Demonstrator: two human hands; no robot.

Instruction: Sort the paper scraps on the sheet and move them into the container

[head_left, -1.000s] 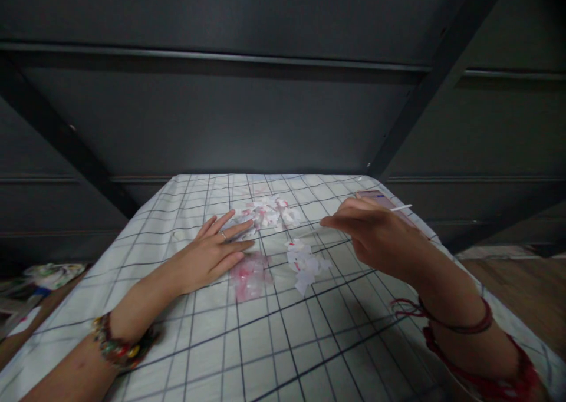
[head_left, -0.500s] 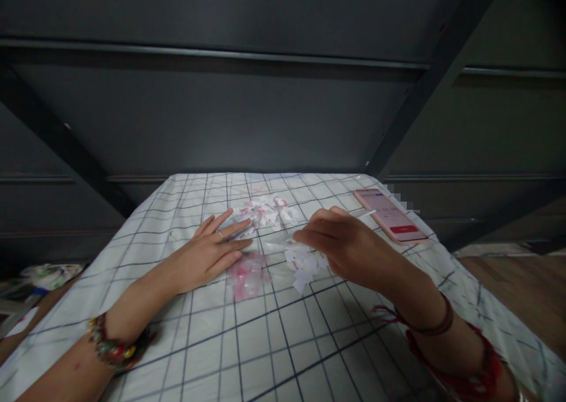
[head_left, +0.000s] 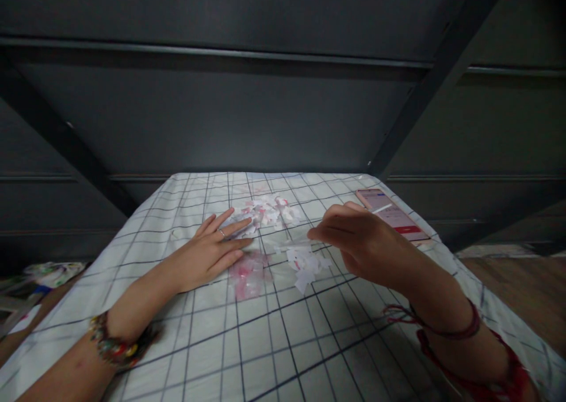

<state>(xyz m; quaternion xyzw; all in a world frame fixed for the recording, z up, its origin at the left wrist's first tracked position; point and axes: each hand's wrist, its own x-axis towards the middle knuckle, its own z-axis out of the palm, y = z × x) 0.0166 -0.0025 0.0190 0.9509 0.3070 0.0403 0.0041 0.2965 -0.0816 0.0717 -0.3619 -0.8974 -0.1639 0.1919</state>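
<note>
My left hand (head_left: 212,251) lies flat with its fingers spread. Its fingertips reach the edge of a pile of torn white paper scraps (head_left: 269,210) with red marks. Just below its thumb lies a clear plastic piece with pink on it (head_left: 248,277), perhaps a small bag. My right hand (head_left: 360,240) is closed in a pinch around a thin white stick (head_left: 382,208), whose end sticks out behind the knuckles; its kind I cannot make out. To the left of and below those fingertips is a smaller group of white paper scraps (head_left: 306,265), beside some clear film.
A white cloth with a dark grid (head_left: 212,343) covers the surface. A phone in a pink case (head_left: 400,219) lies at the right, partly behind my right hand. Dark panels (head_left: 247,113) rise at the far edge. Cluttered items (head_left: 53,274) sit low at the left.
My right hand has moved a little to the right with the stick, away from the smaller paper group, and covers more of the phone. My left hand stays in place.
</note>
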